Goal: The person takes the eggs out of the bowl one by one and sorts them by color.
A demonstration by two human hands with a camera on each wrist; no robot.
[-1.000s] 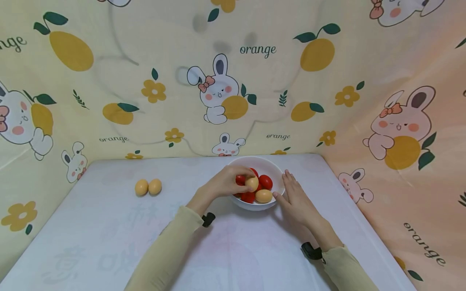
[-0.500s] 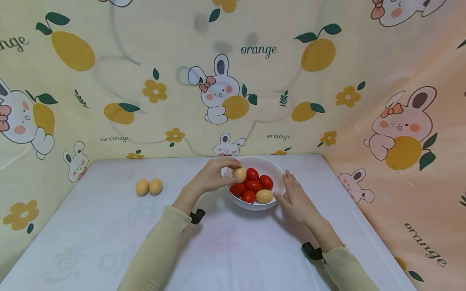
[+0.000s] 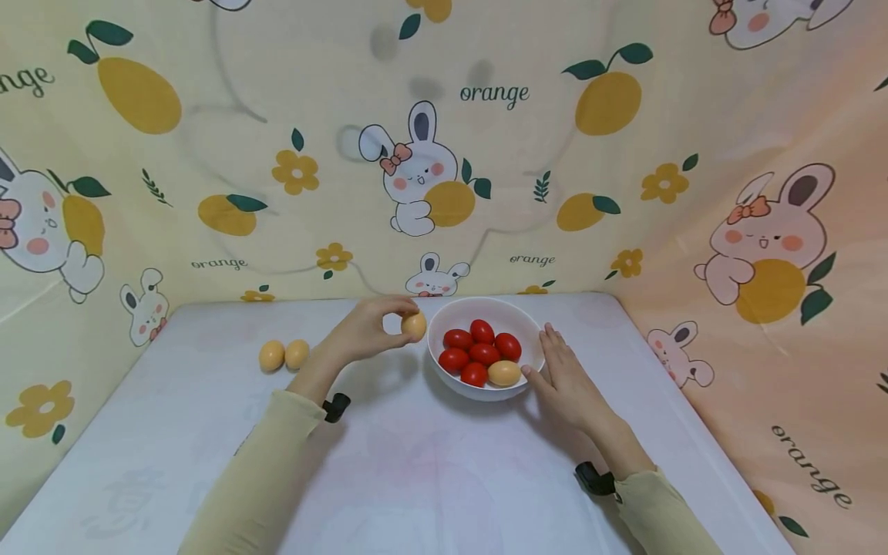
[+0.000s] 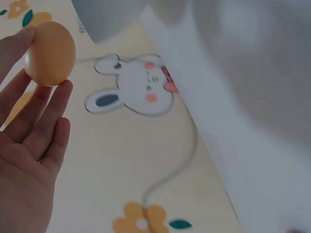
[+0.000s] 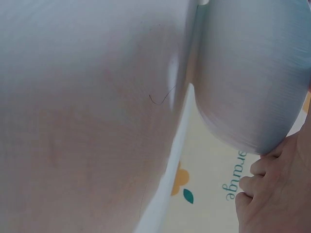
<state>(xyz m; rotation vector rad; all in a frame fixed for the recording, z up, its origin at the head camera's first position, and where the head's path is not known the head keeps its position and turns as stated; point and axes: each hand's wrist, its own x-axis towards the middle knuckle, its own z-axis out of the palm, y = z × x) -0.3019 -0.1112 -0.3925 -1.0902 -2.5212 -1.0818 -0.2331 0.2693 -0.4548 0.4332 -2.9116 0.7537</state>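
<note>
My left hand [image 3: 364, 330] pinches a light brown egg [image 3: 414, 327] between thumb and fingertips, just left of the bowl's rim. The left wrist view shows the same egg [image 4: 50, 54] held at the fingertips. Inside the white bowl [image 3: 479, 395] lie several red cherry tomatoes [image 3: 484, 354] and one brown egg [image 3: 504, 373] near the front right. Against the bowl's right side rests my right hand [image 3: 570, 378], fingers straight along the outer wall. From the right wrist, the bowl's outer wall [image 5: 252, 73] appears with the knuckles beside it.
Two more brown eggs [image 3: 284, 355] sit side by side at the table's left back, partly behind the left wrist. The white table [image 3: 416, 478] meets a patterned curtain [image 3: 333, 154] along its back edge and right side.
The left hand has lifted the egg up from inside the bowl and moved it left, past the rim. The right hand and the bowl stay in place.
</note>
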